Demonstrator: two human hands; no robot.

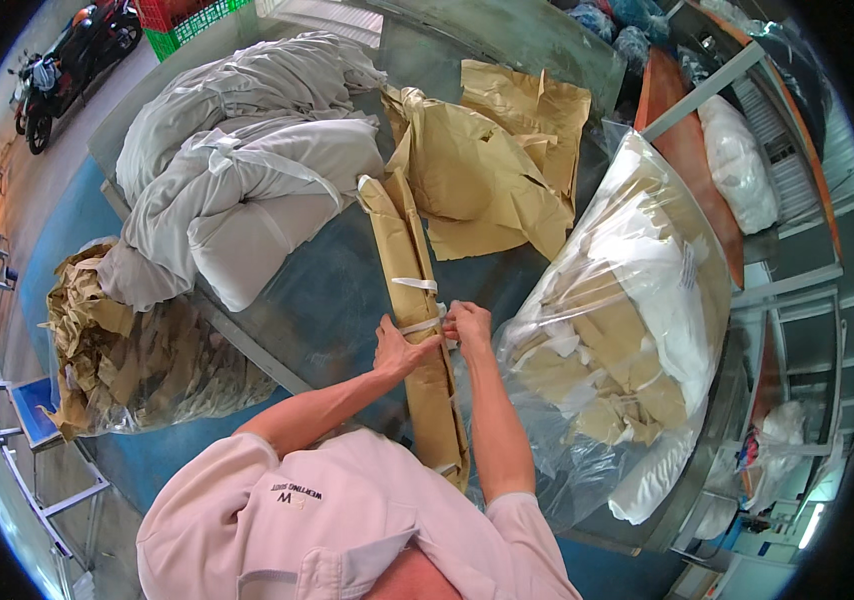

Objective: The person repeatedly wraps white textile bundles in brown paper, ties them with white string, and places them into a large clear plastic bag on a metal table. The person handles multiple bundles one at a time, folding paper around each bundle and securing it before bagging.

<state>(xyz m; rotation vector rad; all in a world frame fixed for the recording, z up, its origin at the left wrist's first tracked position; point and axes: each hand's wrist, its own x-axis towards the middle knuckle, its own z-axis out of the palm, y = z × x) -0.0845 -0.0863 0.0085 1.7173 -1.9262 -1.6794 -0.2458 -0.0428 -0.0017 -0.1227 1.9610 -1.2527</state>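
A long, narrow bundle of folded brown paper (402,235) lies lengthwise in front of me, its near end close to my shirt. White strips cross it, one of them a tie strip (415,284) above my hands. My left hand (402,350) grips the bundle's left side, its thumb stretched across the paper. At the right edge, the fingers of my right hand (469,325) are pinched together on a second white strip (421,326) that runs across the bundle. The fingertips partly hide that strip's end.
Grey-white cloth (267,170) is heaped at the far left, beside loose brown paper sheets (487,160). A clear plastic bag (627,330) of paper and white material stands right. Another bag of crumpled paper (147,350) is at left. A metal rack (787,280) borders the right side.
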